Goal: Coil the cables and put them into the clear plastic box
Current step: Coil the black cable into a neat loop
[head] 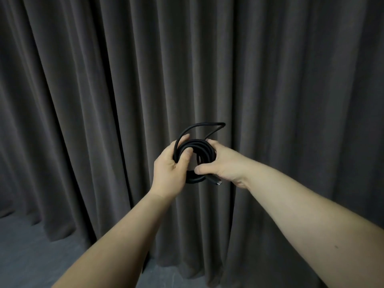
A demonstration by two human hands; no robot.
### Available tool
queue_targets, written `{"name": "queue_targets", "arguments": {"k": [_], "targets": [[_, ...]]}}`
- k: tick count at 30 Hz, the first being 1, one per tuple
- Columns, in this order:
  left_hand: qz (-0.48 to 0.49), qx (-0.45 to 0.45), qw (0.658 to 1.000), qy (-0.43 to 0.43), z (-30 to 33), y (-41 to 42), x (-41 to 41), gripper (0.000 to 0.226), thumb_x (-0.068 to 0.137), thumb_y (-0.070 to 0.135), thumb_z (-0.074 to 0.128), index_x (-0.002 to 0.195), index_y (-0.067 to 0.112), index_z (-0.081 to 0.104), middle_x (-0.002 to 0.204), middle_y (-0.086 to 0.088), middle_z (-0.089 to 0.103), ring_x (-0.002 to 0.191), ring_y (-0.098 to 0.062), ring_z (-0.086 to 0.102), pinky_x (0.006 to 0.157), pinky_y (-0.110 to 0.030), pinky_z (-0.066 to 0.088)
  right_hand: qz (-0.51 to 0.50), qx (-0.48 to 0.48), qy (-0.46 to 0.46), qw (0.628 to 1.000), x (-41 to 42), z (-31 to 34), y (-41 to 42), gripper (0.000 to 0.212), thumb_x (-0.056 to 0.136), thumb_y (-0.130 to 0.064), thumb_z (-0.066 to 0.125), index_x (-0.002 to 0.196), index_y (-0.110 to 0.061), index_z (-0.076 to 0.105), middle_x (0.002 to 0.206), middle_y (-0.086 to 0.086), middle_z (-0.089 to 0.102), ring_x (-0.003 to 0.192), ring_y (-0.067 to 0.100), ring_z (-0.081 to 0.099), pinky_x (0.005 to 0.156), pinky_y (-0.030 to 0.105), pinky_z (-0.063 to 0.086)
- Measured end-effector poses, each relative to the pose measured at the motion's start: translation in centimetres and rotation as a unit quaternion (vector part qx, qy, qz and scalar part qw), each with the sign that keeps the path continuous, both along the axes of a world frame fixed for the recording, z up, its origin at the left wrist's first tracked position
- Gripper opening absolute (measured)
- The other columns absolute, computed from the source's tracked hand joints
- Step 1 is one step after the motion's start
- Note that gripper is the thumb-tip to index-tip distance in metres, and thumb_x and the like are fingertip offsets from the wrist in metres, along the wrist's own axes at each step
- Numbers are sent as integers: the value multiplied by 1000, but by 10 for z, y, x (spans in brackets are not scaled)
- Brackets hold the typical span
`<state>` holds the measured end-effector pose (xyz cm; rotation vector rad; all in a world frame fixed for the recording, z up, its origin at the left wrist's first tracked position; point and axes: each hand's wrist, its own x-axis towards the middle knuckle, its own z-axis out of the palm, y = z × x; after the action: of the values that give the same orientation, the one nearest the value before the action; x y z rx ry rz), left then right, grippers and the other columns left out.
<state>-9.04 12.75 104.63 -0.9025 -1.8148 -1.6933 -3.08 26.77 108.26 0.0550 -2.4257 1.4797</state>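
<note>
Coiled black cable (195, 151) in both fists, left hand (169, 169) and right hand (221, 165) gripping opposite sides, curtain (104, 100) behind.

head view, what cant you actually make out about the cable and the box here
- Clear plastic box: nowhere in the head view, so its place is unknown.
- Black cable: the coil's sides are covered by the left hand and right hand.
- Connector: too small to tell its type.
</note>
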Motion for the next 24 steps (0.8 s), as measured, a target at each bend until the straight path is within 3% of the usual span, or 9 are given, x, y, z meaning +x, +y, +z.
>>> {"name": "queue_targets", "arguments": {"k": [3, 5, 8, 10, 13, 16, 19, 22, 24], "targets": [[38, -5, 999, 16, -3, 0, -4, 31, 88, 42, 53, 114, 59, 55, 115, 11, 67, 110, -12, 63, 101, -42, 49, -67, 84, -46, 993, 1, 6, -3, 53, 67, -28, 81, 111, -6, 61, 90, 13, 73, 72, 25, 72, 63, 37, 60], [55, -3, 998, 14, -6, -1, -10, 32, 90, 37, 54, 118, 52, 54, 119, 11, 66, 116, -2, 58, 106, -33, 44, -111, 148, -62, 981, 7, 11, -10, 39, 71, -31, 79, 96, -5, 63, 71, 12, 72, 61, 25, 71, 61, 40, 61], [76, -9, 997, -1, -8, -5, -21, 32, 95, 31, 55, 126, 41, 57, 119, 8, 65, 114, -1, 57, 106, -26, 41, -157, 223, 10, 962, 11, 15, -16, 34, 75, -29, 78, 96, -12, 59, 78, 3, 68, 68, 21, 68, 62, 33, 57], [93, -12, 996, -5, -6, -11, -27, 33, 97, 28, 56, 129, 35, 58, 120, 7, 65, 115, -2, 57, 104, -23, 40, -119, 155, 43, 980, 12, 15, -15, 24, 76, -24, 78, 90, -13, 61, 72, 1, 63, 60, 16, 60, 56, 27, 47], [112, 8, 994, -9, 3, -22, -29, 35, 97, 25, 56, 132, 26, 58, 124, 8, 63, 117, -1, 54, 103, -13, 36, 22, -14, 6, 1000, 18, 17, -1, 3, 86, -10, 67, 85, -7, 68, 56, 4, 53, 42, 8, 40, 45, 22, 35], [117, 39, 992, -22, 14, -28, -31, 33, 98, 24, 55, 131, 25, 58, 123, 8, 64, 117, -3, 55, 106, -19, 38, 144, -25, -68, 987, 28, 20, 12, 13, 93, -7, 57, 96, -5, 69, 55, 2, 51, 43, 7, 37, 47, 20, 34], [137, 74, 987, -29, 23, -34, -33, 27, 98, 26, 54, 123, 21, 63, 111, 6, 68, 109, -10, 61, 103, -33, 45, 214, 40, -120, 969, 34, 21, 18, 13, 93, -5, 55, 96, -8, 68, 57, 2, 54, 46, 9, 40, 49, 21, 37], [138, 75, 987, -41, 24, -41, -33, 28, 98, 26, 54, 125, 21, 59, 110, 11, 67, 110, -8, 60, 102, -29, 45, 172, 117, -170, 963, 34, 24, 30, 11, 90, -6, 60, 91, -14, 68, 67, 3, 64, 61, 14, 57, 62, 27, 48], [124, 48, 990, -46, 21, -41, -29, 31, 97, 28, 56, 128, 26, 52, 108, 16, 64, 104, -6, 61, 96, -28, 47, 81, 281, -150, 945, 31, 28, 35, 13, 86, -12, 66, 95, -19, 71, 85, -1, 71, 83, 13, 62, 75, 26, 47]]}}
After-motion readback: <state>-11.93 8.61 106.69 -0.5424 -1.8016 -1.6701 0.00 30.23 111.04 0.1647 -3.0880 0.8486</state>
